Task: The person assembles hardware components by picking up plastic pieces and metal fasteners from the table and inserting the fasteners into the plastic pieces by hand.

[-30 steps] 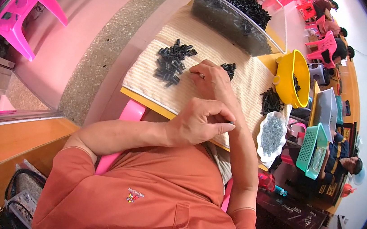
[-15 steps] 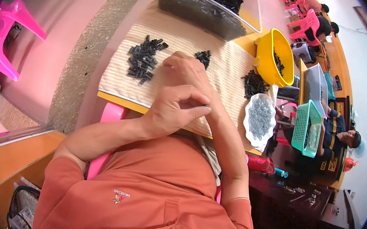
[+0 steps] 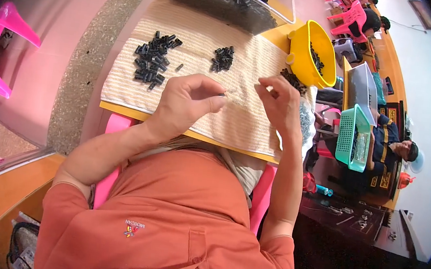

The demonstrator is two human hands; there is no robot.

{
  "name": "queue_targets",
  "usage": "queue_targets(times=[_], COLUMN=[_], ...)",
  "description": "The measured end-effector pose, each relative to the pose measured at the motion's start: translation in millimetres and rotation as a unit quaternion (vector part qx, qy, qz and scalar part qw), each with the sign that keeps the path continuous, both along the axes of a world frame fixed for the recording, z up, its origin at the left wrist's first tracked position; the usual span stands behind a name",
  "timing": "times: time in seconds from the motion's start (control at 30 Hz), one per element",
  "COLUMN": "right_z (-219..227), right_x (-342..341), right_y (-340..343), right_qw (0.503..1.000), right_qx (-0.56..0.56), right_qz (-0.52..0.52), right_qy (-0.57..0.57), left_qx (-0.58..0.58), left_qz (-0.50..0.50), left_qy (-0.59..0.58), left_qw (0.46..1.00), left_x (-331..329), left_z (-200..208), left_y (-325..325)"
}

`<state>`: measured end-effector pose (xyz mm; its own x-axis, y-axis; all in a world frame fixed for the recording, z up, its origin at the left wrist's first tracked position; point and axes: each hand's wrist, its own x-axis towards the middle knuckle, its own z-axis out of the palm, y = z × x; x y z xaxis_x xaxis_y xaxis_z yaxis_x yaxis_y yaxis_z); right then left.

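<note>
My left hand hovers over the near part of the striped cloth, thumb and forefinger closed on a small dark piece that barely shows. To its right is my right hand, fingers curled in a pinch; what they hold, if anything, is too small to name. Beyond my left hand lies a loose pile of short black plastic tube-like pieces. A smaller black pile sits farther right, and one single piece lies between the two. The white scalloped dish of small shiny bits is mostly hidden behind my right hand and forearm.
A clear bin full of black pieces stands at the far edge. At the right are a yellow tub and another dark pile. Beyond sit a green basket and a person. A pink stool stands left.
My right hand has moved from the left, where it crossed beyond my left hand, over to the dish side. The single piece between the piles now shows. The view has shifted slightly.
</note>
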<state>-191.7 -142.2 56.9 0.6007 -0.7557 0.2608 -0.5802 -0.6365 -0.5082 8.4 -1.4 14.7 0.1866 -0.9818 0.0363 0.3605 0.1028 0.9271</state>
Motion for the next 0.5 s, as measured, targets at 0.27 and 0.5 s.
queue_targets(times=[0.27, 0.5], right_z=[-27.2, -30.5], right_x=[-25.9, -16.6], right_y=[18.1, 19.1], right_qw=[0.995, 0.999], right_qx=[0.093, 0.013], right_qz=[-0.002, 0.03], right_qy=[0.021, 0.042], left_qx=[0.001, 0.01], left_qz=[-0.019, -0.022], left_qy=[0.009, -0.001], left_qw=[1.0, 1.0], left_x=[0.6, 1.7], left_z=[-7.7, -8.3], left_y=[-5.8, -6.8])
